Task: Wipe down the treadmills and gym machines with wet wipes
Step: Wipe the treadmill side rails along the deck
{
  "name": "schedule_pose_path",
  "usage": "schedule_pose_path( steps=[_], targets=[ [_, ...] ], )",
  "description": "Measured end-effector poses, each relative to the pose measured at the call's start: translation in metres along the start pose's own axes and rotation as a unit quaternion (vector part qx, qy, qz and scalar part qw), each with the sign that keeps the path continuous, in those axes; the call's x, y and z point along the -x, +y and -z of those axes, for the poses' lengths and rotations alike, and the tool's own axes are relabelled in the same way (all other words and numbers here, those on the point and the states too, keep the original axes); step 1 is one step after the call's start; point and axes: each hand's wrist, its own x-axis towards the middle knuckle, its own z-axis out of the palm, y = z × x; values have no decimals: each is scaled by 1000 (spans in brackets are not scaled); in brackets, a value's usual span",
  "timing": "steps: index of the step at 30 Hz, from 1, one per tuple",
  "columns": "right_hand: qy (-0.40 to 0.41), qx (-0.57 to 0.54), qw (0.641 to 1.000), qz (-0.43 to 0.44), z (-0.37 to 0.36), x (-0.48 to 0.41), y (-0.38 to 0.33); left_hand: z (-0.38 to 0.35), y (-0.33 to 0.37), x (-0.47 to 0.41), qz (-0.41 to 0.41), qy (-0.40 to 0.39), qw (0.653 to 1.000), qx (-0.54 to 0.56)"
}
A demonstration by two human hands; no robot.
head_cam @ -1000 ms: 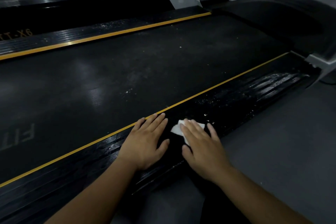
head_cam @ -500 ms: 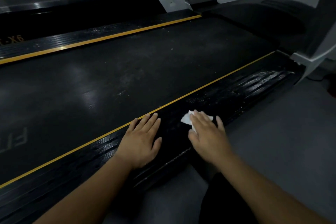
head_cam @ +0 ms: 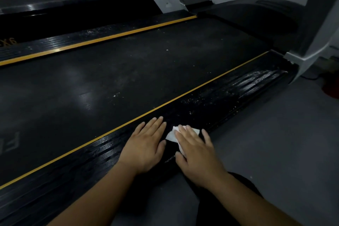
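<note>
While the right hand (head_cam: pixel 196 154) is pressing the wet wipe (head_cam: pixel 171 135) on the side rail (head_cam: pixel 238 95) (fingers straight, slightly spread), it is perhaps risking only smearing the white grit (head_cam: pixel 192 101) ahead.

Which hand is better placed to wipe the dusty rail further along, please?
The right hand: it presses the wipe flat on the rail, with the white specks just ahead of it. The left hand rests bare on the rail.

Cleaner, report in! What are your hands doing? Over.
Left hand flat on treadmill side rail. Right hand pressing wet wipe onto rail. White specks ahead on rail, nothing blocking.
</note>
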Motion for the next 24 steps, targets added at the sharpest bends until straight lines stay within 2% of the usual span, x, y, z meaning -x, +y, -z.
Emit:
schedule_pose_path(
  steps=[5,10,13,17,20,24],
  targets=[
    [22,14,1000,-13,7,-14,8,2,0,1,5,-3,1000,-3],
    [71,-30,996,44,9,-22,5,3,0,2,8,-10,1000,-11],
    [102,-10,995,16,3,-11,2,4,0,1,6,-1,1000,2],
    [60,14,998,-33,-10,-10,-1,4,1,3,7,2,1000,5],
    [69,-12,996,-54,-10,-24,-10,3,0,2,4,8,1000,7],
    [61,19,998,18,-15,1,-10,2,-1,1,1,10,1000,7]
  ],
)
